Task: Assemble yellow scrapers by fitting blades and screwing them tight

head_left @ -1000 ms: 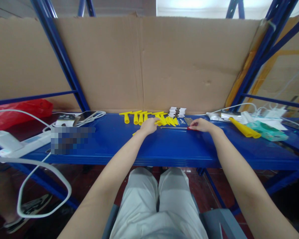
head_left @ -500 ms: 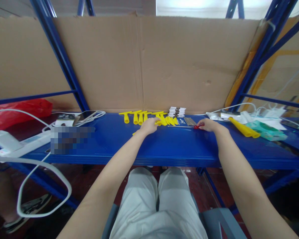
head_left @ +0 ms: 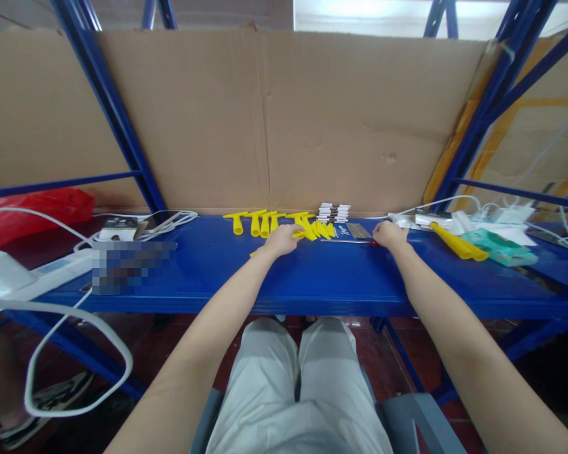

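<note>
My left hand [head_left: 283, 239] is closed around a yellow plastic piece [head_left: 299, 234], most of it hidden by the fingers, low over the blue table. My right hand [head_left: 390, 234] is closed on the red handle of a screwdriver [head_left: 345, 241], whose long thin shaft points left along the tabletop. Behind my left hand stands a row of yellow T-shaped plastic handles [head_left: 255, 226]. Between the hands lie small yellow wedge-like pieces [head_left: 322, 230], a dark card with white writing [head_left: 342, 231] and a bundle of thin brownish strips [head_left: 360, 231].
White packs with dark bands [head_left: 334, 212] are stacked against the cardboard wall [head_left: 341, 120]. On the right lie yellow cones [head_left: 457, 243], a green packet [head_left: 502, 247] and white cables. A power strip [head_left: 42, 277] and red bag [head_left: 38, 211] sit left. Blue posts flank the table.
My right hand has turned and covers more of the red handle. The left hand stays nearly in place with the yellow piece. The whole view has shifted slightly.
</note>
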{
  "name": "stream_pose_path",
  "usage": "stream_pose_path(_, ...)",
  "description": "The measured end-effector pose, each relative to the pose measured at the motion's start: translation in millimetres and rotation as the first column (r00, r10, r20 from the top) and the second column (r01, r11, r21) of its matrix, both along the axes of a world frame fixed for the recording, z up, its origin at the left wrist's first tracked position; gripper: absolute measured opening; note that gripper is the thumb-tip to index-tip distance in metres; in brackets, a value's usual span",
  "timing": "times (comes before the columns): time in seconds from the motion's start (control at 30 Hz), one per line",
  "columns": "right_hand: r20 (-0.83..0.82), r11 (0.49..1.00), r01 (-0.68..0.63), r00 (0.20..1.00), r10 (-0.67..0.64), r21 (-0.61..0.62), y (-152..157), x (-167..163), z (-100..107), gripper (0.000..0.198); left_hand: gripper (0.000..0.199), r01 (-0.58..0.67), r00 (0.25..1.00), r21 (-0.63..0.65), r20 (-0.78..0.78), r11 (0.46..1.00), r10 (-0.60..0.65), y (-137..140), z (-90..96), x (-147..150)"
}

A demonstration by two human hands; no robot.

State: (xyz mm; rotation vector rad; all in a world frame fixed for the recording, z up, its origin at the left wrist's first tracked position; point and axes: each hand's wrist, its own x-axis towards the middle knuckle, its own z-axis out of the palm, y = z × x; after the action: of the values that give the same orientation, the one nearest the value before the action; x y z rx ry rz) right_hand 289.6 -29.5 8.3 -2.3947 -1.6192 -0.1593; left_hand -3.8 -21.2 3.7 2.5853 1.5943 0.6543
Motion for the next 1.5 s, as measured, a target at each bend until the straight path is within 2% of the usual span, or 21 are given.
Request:
stream_pose_path(0.17, -0.002, 0.999, 0.035, 0.999, -0.035, 0.005, 12, 5, -6, 0.029, 0.038, 0.038, 0.999, 0.005, 0.016, 0.999, -0.038, 3, -2.7, 0)
stream_pose_path(0.4, -0.073, 0.998, 0.062, 0.995, -0.062, -0.007, 34, 19, -15, 0.040, 0.038, 0.061, 0.998, -0.007, 0.007, 0.998, -0.061, 2, -1.5, 0)
stream_pose_path(0.67, -0.189, 0.990, 0.125, 0.973, -0.135, -0.064, 38, 13, -10, 0.044, 0.038, 0.051, 0.999, -0.022, -0.002, 0.998, -0.051, 1, 0.2, 1)
stream_pose_path(0.83, -0.161, 0.987, 0.139, 0.975, -0.151, -0.083, 43, 11, -7, 0.046, 0.039, 0.063, 0.998, -0.024, 0.010, 0.998, -0.063, 2, -0.8, 0)
stream_pose_path(1.07, -0.202, 0.970, 0.156, 0.960, -0.193, -0.188, 57, 17, -6, 0.051, 0.038, 0.055, 0.998, -0.021, 0.003, 0.998, -0.055, 0, -0.2, 1)
stream_pose_path(1.17, -0.205, 0.970, 0.182, 0.955, -0.213, -0.161, 59, 19, -8, 0.048, 0.039, 0.055, 0.998, -0.029, 0.003, 0.998, -0.055, 1, -0.9, 1)
stream_pose_path(1.33, -0.210, 0.983, 0.180, 0.961, -0.182, -0.027, 54, 19, -13, 0.037, 0.039, 0.066, 0.998, -0.015, -0.004, 0.998, -0.066, 2, -2.8, 0)
stream_pose_path(1.5, -0.253, 0.988, 0.155, 0.957, -0.145, 0.018, 44, 11, -11, 0.041, 0.038, 0.080, 0.997, 0.006, -0.004, 0.997, -0.080, 1, -2.9, 0)
